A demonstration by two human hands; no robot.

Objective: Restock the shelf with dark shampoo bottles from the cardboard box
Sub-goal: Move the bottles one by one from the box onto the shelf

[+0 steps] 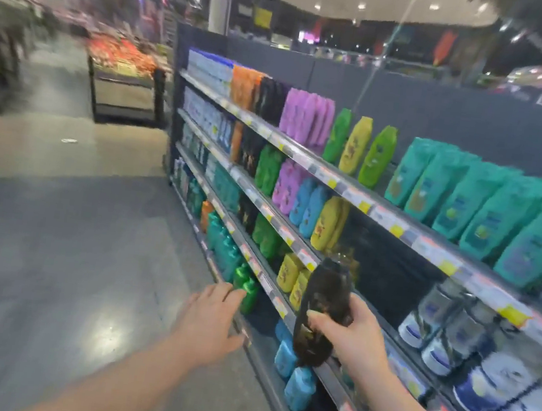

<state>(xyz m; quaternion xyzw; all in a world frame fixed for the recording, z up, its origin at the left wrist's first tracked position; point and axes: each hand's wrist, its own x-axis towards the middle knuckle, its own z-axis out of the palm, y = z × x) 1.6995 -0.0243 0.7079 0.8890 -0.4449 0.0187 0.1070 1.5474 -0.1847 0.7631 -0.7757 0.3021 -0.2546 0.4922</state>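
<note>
My right hand (357, 339) grips a dark shampoo bottle (320, 310) around its middle, holding it upright in front of the second shelf. Just behind the bottle is a dark gap in the shelf (388, 271), to the right of the yellow bottles (327, 224). My left hand (211, 321) hovers with fingers spread and nothing in it, near the front edge of the lower shelves. More dark bottles (272, 101) stand on the top shelf further left. The cardboard box is out of view.
The shelf unit (302, 161) runs along the right, packed with purple, green, teal and blue bottles and price tags. White-and-blue jars (496, 386) fill the lower right. The grey aisle floor (67, 265) spreads left; a produce stand (127, 61) stands far back.
</note>
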